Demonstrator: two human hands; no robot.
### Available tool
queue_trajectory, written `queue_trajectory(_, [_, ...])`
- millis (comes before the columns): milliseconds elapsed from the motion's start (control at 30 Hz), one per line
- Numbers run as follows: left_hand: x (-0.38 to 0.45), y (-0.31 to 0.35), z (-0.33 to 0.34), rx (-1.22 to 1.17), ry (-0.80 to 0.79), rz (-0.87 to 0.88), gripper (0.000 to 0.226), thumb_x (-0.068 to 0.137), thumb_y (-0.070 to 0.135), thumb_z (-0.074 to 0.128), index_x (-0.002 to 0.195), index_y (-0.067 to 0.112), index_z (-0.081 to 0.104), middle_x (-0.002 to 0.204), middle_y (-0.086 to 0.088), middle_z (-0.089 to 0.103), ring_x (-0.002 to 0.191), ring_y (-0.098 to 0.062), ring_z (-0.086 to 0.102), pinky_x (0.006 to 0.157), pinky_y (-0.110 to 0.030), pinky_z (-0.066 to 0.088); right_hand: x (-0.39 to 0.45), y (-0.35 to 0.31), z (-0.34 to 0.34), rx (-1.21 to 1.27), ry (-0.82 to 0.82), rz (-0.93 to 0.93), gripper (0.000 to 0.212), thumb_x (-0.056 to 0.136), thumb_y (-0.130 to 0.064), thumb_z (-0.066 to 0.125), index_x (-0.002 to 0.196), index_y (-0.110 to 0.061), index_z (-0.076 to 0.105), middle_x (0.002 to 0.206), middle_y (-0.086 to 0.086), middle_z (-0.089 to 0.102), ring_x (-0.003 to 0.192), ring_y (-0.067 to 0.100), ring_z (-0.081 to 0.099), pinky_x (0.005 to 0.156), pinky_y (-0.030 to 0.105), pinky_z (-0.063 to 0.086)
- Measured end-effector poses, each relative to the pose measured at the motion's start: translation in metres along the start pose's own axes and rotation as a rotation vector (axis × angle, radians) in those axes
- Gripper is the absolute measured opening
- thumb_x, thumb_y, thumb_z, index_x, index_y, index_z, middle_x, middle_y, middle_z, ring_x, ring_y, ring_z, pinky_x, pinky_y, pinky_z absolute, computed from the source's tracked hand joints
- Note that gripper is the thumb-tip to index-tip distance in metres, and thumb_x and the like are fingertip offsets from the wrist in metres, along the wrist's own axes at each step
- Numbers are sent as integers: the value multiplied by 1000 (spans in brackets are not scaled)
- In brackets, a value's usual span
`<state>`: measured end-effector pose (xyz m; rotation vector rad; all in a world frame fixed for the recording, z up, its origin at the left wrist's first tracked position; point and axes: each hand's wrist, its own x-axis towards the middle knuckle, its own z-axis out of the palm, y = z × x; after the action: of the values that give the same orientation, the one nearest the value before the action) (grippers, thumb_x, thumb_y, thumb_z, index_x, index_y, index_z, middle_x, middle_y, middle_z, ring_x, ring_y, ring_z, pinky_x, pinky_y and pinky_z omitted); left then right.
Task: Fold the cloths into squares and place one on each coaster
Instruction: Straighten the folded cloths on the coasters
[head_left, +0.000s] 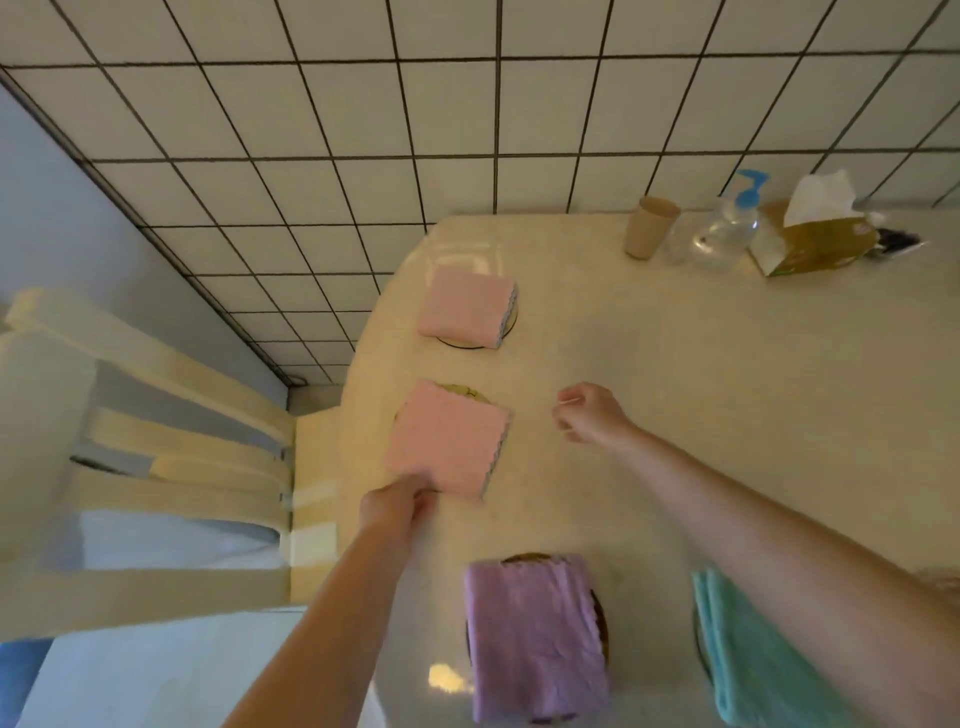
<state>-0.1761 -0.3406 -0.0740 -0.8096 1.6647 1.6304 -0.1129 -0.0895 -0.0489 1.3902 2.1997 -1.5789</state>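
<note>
Four folded cloths lie on a cream table (701, 389). A pink cloth (467, 306) covers a round coaster (506, 327) at the far left. A second pink cloth (449, 439) lies over a coaster (460, 391) nearer me; my left hand (397, 501) pinches its near corner. My right hand (589, 413) hovers to the right of that cloth, fingers loosely curled, holding nothing. A purple cloth (535, 634) sits on a dark coaster (600, 623) close to me. A teal cloth (748, 654) lies to its right, its coaster edge barely showing.
At the table's far edge stand a beige cup (649, 226), a clear pump bottle with a blue top (727, 228) and a tissue box (810, 239). A cream slatted chair (156, 467) stands left of the table. The floor is tiled.
</note>
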Motion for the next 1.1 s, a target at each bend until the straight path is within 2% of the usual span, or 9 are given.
queue_trajectory(67, [3, 11, 3, -23, -24, -46, 7, 77, -5, 68, 76, -5, 61, 72, -20, 61, 59, -23, 58, 48, -25, 56, 11, -16, 9, 147, 19, 65, 27, 77, -5, 63, 104, -10, 59, 77, 7, 63, 71, 22, 62, 79, 42, 57])
queue_trajectory(133, [7, 21, 5, -42, -12, -64, 10, 77, -6, 66, 83, -8, 60, 74, -22, 62, 61, -25, 60, 42, -23, 53, 20, -34, 15, 268, 13, 95, 25, 81, 0, 61, 104, -8, 58, 82, 11, 62, 67, 20, 60, 69, 36, 54])
queue_trajectory(367, [17, 27, 6, -7, 6, -72, 7, 77, -7, 66, 76, 0, 64, 76, -16, 61, 65, -23, 58, 61, -30, 52, 71, -79, 28, 397, 52, 185, 5, 82, 2, 60, 82, -3, 61, 85, 16, 62, 73, 21, 62, 68, 32, 54])
queue_trajectory(467, [14, 25, 11, 1, 41, -13, 4, 79, -3, 67, 81, 0, 66, 73, -12, 62, 63, -20, 58, 52, -24, 53, 97, -94, 30, 448, 28, 179, 5, 78, 5, 61, 79, 0, 60, 82, 17, 62, 80, 25, 62, 65, 31, 54])
queue_trajectory(567, [12, 23, 20, -43, 39, 35, 8, 82, -2, 65, 89, 0, 63, 77, -10, 63, 65, -18, 59, 45, -20, 51, 122, -105, 32, 490, 13, 176, 15, 65, 5, 67, 79, 2, 62, 83, 20, 67, 82, 30, 67, 75, 40, 57])
queue_trajectory(700, [11, 20, 28, -86, -18, 103, 25, 81, 1, 67, 106, 5, 64, 95, -8, 68, 80, -19, 64, 58, -27, 53, 145, -115, 37, 583, -16, 198, 20, 75, 6, 61, 95, 9, 60, 88, 22, 64, 81, 32, 66, 81, 45, 56])
queue_trajectory(833, [10, 19, 33, -165, -65, 109, 39, 83, -3, 62, 120, 9, 58, 111, -8, 66, 98, -22, 64, 74, -34, 55, 151, -125, 41, 616, -34, 241, 18, 80, -6, 67, 93, 2, 58, 77, 17, 60, 60, 25, 60, 53, 30, 49])
queue_trajectory(967, [17, 26, 29, -192, -101, 89, 36, 87, -3, 55, 122, 7, 56, 112, -9, 66, 100, -24, 63, 74, -36, 55, 163, -132, 45, 599, -81, 270, 43, 76, -31, 75, 109, -9, 56, 83, 8, 60, 58, 20, 56, 40, 19, 43])
queue_trajectory(1100, [29, 35, 20, -185, -151, 55, 34, 88, -2, 52, 120, 7, 57, 113, -12, 67, 101, -27, 64, 81, -41, 54, 167, -133, 48, 542, -97, 266, 19, 82, -17, 69, 95, -9, 57, 73, 5, 56, 56, 17, 54, 36, 19, 43])
